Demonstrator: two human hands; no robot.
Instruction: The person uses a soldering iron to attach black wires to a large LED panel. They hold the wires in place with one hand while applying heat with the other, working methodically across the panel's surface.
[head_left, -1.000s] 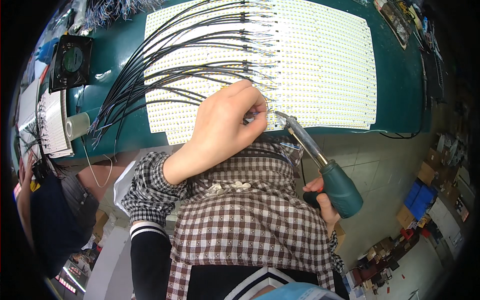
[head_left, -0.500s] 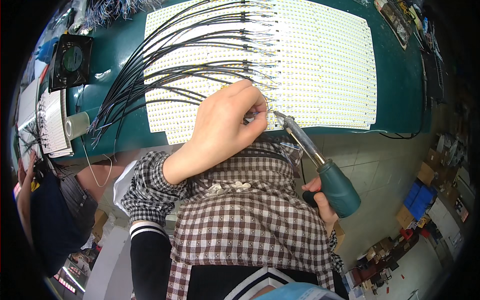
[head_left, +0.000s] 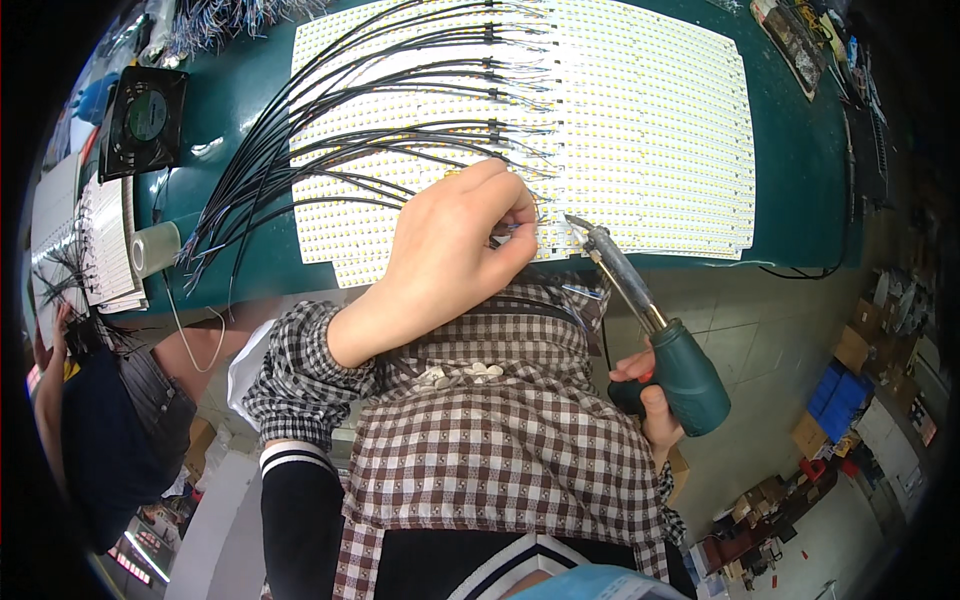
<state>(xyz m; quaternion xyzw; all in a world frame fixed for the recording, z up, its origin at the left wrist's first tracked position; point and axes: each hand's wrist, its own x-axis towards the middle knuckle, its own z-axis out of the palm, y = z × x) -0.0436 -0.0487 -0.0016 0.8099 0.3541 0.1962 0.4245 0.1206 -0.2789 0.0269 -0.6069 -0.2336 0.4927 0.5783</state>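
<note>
over a grey floor (head_left: 720, 320), our green table (head_left: 800, 180) bears white boards (head_left: 660, 140) partly covered by black cables (head_left: 250, 150), a fan (head_left: 145, 118) at left, while our left hand (head_left: 455, 235) pinches wires (head_left: 508, 229) it mostly hides, and our right hand (head_left: 655, 410), half lost behind the iron (head_left: 690, 375), curls round its grip (head_left: 628, 398), tip (head_left: 571, 219) near the wires.

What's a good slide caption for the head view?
Right hand holds a green-handled soldering iron; left hand pinches fine wires over white boards.
</note>
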